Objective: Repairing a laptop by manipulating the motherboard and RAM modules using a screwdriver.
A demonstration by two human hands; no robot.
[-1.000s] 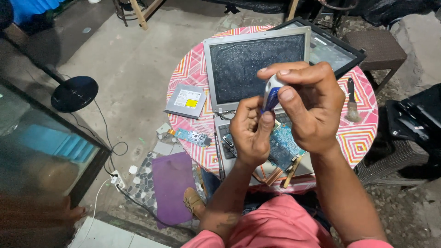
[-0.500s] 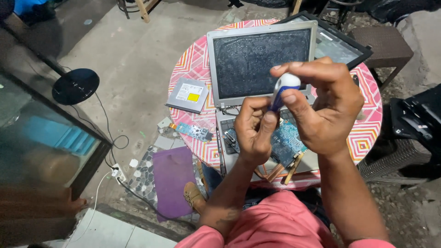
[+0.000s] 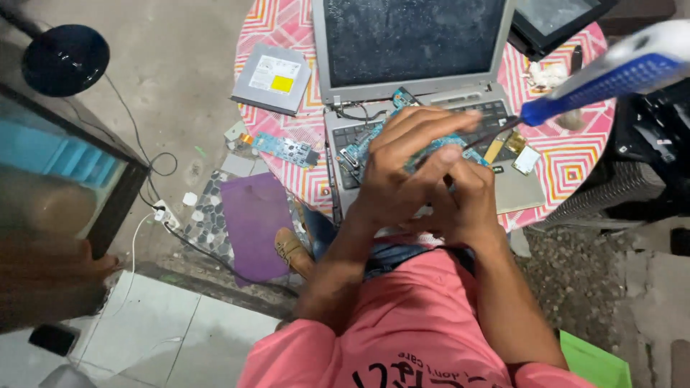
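Dim, even light; the near screwdriver handle [image 3: 632, 65] is blurred.

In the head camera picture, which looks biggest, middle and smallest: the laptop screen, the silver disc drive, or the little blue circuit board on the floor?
1. Laptop screen, clearly largest.
2. Silver disc drive.
3. Small blue circuit board, smallest.

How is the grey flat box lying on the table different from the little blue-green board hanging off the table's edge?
The grey optical drive is a closed metal case with a white and yellow label; the small circuit board is bare, blue-green, its parts exposed. The drive is far larger and squarish; the board is narrow and long. The drive rests wholly on the patterned table; the board juts past its rim. Both lie flat, untouched, left of the laptop.
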